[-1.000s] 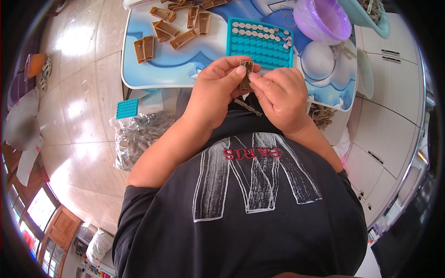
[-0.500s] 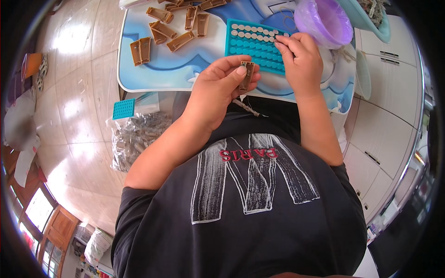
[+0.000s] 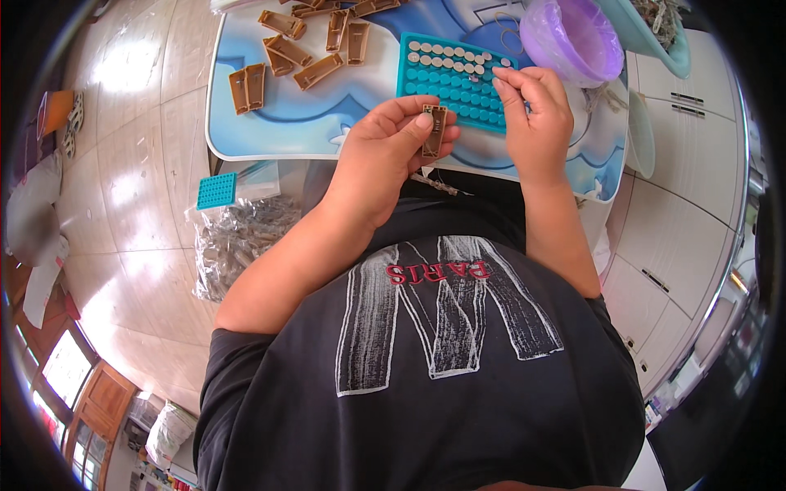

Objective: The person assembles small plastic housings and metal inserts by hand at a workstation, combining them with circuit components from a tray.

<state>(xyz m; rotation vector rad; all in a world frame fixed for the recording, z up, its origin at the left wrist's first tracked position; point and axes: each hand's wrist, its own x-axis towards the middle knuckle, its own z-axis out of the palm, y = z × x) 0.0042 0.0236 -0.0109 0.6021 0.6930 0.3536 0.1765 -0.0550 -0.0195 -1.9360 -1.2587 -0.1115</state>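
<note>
My left hand (image 3: 397, 139) is closed around a small brown plastic casing (image 3: 434, 135), with its open, hollow side showing. My right hand (image 3: 536, 114) hovers over the right part of a teal tray (image 3: 404, 92), its thumb and forefinger pinched together. Whatever sits between those fingertips, if anything, is too small to make out. Round pale discs (image 3: 436, 50) fill the tray's upper rows, while the lower rows show bare teal round spots. Beside my right fingertips, one small disc (image 3: 474, 78) lies slightly out of line.
Several more brown casings (image 3: 318, 72) lie on the blue-and-white table (image 3: 286, 135) at the far left. A purple basin (image 3: 565, 41) with a plastic liner stands beyond my right hand. Below the table's left side are a clear bag (image 3: 237, 245) and a small teal mat (image 3: 217, 191).
My right hand has shifted slightly right and towards me over the tray, uncovering discs near the row ends. My left hand keeps the brown casing almost in place.
</note>
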